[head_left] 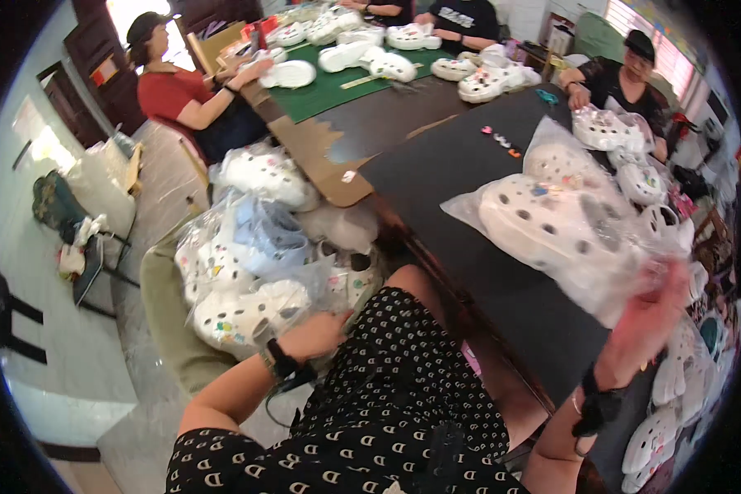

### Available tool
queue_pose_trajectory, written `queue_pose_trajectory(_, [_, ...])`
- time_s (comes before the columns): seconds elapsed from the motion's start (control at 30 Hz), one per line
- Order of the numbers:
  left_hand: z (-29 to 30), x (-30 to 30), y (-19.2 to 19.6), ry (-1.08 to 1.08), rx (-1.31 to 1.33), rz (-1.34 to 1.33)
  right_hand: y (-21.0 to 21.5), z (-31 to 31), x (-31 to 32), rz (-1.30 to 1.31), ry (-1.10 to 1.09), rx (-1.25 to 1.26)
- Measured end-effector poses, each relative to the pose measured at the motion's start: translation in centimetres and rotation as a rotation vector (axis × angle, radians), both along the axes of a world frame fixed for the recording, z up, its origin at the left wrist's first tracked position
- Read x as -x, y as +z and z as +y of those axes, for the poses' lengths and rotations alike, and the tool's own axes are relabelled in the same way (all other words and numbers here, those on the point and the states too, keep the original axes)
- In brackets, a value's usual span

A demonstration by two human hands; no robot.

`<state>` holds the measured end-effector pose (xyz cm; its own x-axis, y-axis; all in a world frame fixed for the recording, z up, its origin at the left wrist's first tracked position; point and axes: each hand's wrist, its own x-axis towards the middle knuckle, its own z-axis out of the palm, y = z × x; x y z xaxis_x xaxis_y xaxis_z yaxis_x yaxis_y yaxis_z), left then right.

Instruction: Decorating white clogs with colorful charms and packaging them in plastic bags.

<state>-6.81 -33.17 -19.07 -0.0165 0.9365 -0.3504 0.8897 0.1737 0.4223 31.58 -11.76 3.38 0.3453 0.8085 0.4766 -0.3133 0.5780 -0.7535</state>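
On the right, a clear plastic bag of white clogs [543, 216] lies on the dark table mat. My right hand [652, 309] is at the bag's near right end, its fingers smeared by motion and partly behind the plastic; it appears to grip the bag. My left hand [319, 333] is low beside my thigh, against the heap of bagged clogs [251, 309]. Its fingertips are blurred and partly hidden, so I cannot see whether they hold anything. A light blue clog [272, 239] in clear plastic lies in that heap, which fills a greenish sack [163, 305].
White clogs cover the green mat [325, 97] at the table's far end. More clogs [654, 440] line the right edge. Small coloured charms [502, 142] lie on the dark mat [436, 177]. Several people sit around; one at right handles a bagged clog [609, 129].
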Motion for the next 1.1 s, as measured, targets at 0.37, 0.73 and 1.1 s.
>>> queue_pose_trajectory(0.37, [7.2, -5.9, 16.2, -0.369, -0.141, -0.155, -6.4, -3.7, 1.3, -0.046, 0.439, 0.326])
queue_pose_trajectory(0.73, [10.3, -10.1, 16.1, -0.487, -0.488, -0.264, -7.6, 1.8, -5.7, -1.374, -0.228, -0.08])
queue_pose_trajectory(1.1, [10.9, -9.2, 15.2, -0.496, -0.497, -0.344, -7.0, 7.7, -1.9, -1.837, -0.463, -0.029])
